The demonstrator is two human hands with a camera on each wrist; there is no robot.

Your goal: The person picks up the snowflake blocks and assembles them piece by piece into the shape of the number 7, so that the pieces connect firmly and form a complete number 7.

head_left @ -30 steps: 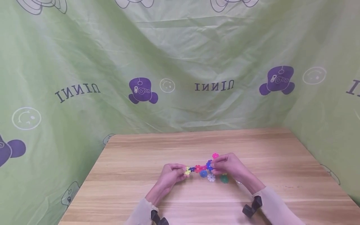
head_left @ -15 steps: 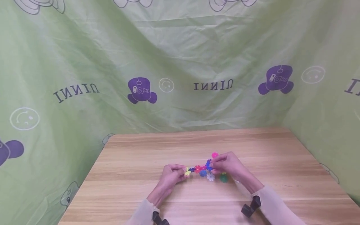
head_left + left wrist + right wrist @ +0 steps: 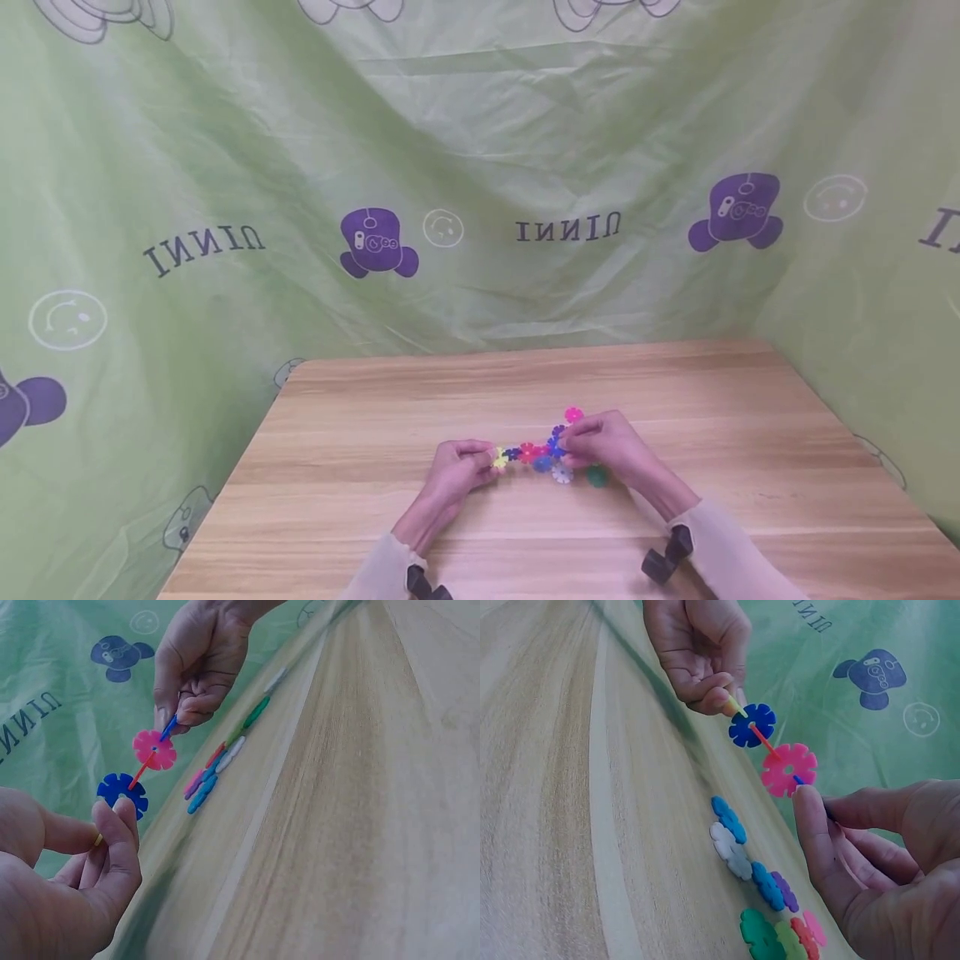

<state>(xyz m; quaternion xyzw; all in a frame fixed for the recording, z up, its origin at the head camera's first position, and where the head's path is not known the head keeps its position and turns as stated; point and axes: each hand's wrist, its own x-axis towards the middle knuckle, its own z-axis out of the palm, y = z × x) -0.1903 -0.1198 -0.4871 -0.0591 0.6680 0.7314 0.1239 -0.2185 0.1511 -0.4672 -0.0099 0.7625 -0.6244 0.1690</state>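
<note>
A short chain of slotted plastic snowflake discs stretches between my two hands above the table. My left hand [image 3: 457,467] pinches the yellow disc [image 3: 499,457] at its left end, between thumb and fingers. From there come a dark blue disc [image 3: 753,725], a red disc [image 3: 527,452] seen edge-on in the wrist views, and a pink disc [image 3: 790,769]. At the right end, my right hand [image 3: 611,446] pinches a blue disc [image 3: 556,446], mostly hidden by the fingertips in the right wrist view. The discs join at their slots, each turned across its neighbour.
Several loose discs lie on the wooden table [image 3: 360,517] below and beyond the chain, among them green [image 3: 761,936], white [image 3: 731,851], purple [image 3: 784,891] and pink [image 3: 573,414]. Some overlap. A green printed cloth [image 3: 480,308] hangs behind the table.
My right hand has dipped slightly in the head view and now covers the yellow-green loose disc beside the green one. Both hands keep holding the chain; the left has barely moved.
</note>
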